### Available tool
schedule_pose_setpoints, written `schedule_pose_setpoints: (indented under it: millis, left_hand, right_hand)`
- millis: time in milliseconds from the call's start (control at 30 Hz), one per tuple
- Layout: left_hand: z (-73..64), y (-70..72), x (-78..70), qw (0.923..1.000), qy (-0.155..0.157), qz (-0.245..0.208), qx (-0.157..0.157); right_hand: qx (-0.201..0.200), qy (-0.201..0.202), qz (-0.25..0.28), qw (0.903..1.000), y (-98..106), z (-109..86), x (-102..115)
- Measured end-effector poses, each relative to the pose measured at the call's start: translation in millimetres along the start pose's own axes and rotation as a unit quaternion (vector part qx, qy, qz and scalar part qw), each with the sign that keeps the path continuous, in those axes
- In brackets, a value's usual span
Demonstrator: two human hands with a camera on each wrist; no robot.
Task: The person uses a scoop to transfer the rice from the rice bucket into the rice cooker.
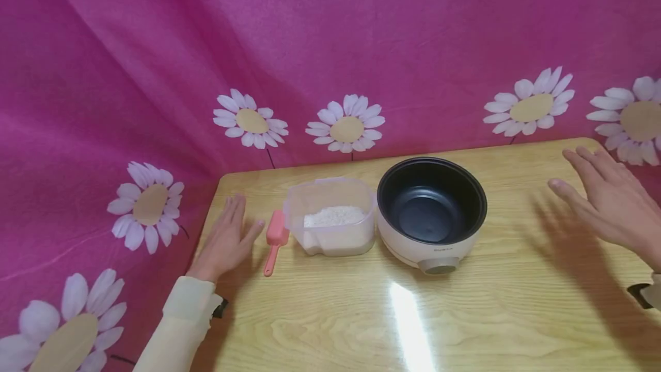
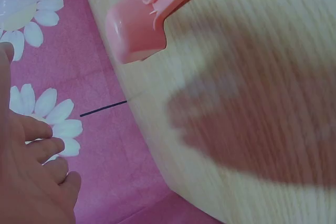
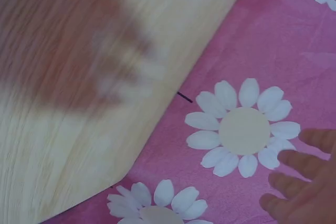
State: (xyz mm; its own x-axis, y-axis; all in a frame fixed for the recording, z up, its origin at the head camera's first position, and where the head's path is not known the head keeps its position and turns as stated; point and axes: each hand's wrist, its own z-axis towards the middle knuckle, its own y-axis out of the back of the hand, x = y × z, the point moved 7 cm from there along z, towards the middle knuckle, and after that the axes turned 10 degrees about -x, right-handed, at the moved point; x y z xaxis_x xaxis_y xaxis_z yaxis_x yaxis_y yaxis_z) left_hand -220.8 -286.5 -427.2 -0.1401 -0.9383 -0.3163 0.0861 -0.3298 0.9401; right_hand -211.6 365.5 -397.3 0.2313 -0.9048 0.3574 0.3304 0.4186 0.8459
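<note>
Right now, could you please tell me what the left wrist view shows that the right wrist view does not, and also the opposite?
Only the left wrist view shows the coral-pink scoop, its handle cut off by the top edge of the picture, and the person's left hand.

Only the right wrist view shows the person's right hand.

Both share the pale wood-grain tabletop, the magenta cloth with its printed white-petalled daisies, and a soft dark shadow on the wood.

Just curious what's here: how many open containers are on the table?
2: the plastic tub of white grains, beside the pink scoop, and the cooking pot on the tub's right.
</note>
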Motion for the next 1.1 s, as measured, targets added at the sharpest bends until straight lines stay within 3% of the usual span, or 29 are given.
schedule_pose_setpoints:
  millis: [300,633,1100]
  left_hand:
    - [-2.8,-8.7,1.5,0.9999,0.002,-0.006,0.008]
    - [-8.6,-23.1,1.9,0.9998,0.005,-0.007,0.016]
    - [-8.0,-38.8,0.1,0.9990,0.037,-0.004,0.024]
  right_hand:
    - [-0.056,0.027,0.044,0.9971,-4.4,5.0,28.6]
    - [-0.009,-0.042,0.087,0.9953,-25.5,0.3,38.4]
    - [-0.010,-0.035,0.111,0.9931,-43.0,1.5,66.8]
